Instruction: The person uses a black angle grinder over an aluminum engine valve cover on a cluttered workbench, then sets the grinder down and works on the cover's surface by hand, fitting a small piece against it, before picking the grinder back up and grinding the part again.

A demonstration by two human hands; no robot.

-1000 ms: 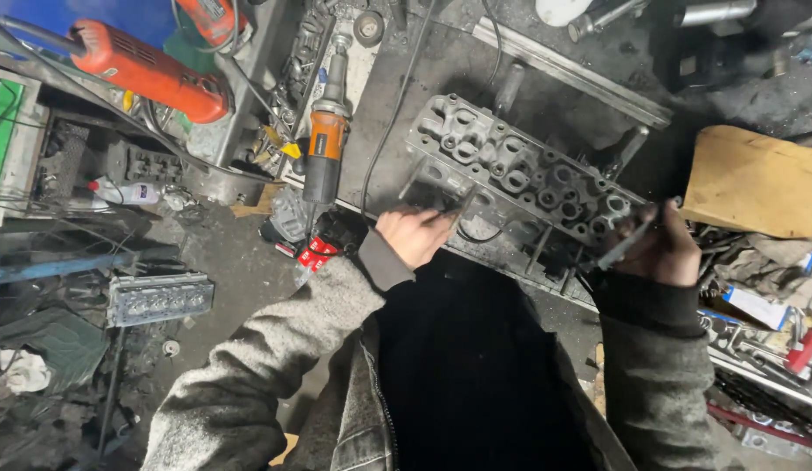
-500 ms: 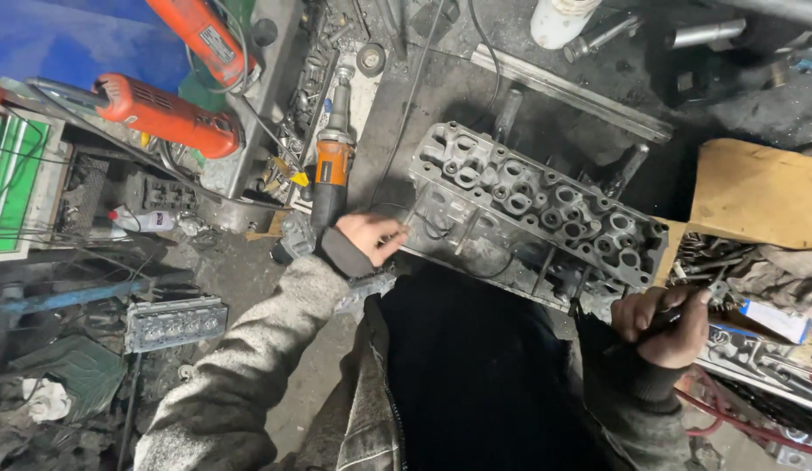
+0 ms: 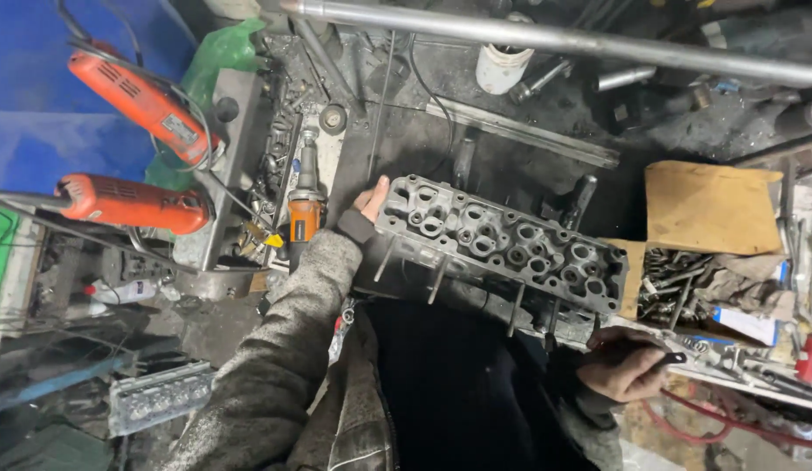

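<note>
- Centrally, a grey metal cylinder head (image 3: 502, 249) lies tilted across the dark, cluttered worktop (image 3: 406, 148), its ported face turned up and thin studs sticking out of its near side.
- Left hand (image 3: 369, 205) rests against the left end of the cylinder head, fingers (image 3: 380, 187) stretched nearly flat along the casting and not wrapped round anything.
- Right hand (image 3: 624, 366) sits just below the right end of the cylinder head, fingers curled closed around a slim dark tool (image 3: 659, 356) whose kind I cannot tell.
- Just left of the cylinder head, an orange-bodied die grinder (image 3: 304, 205) lies on the worktop, close beside the left wrist.
- Further left of the cylinder head, two red power tools (image 3: 135, 202) hang or lie before a blue surface.
- Right of the cylinder head, a cardboard box (image 3: 707, 205) holds springs and small metal parts.
- Beyond the cylinder head, a long steel pipe (image 3: 554, 39) crosses the top, with a white plastic tub (image 3: 502, 68) under it.
</note>
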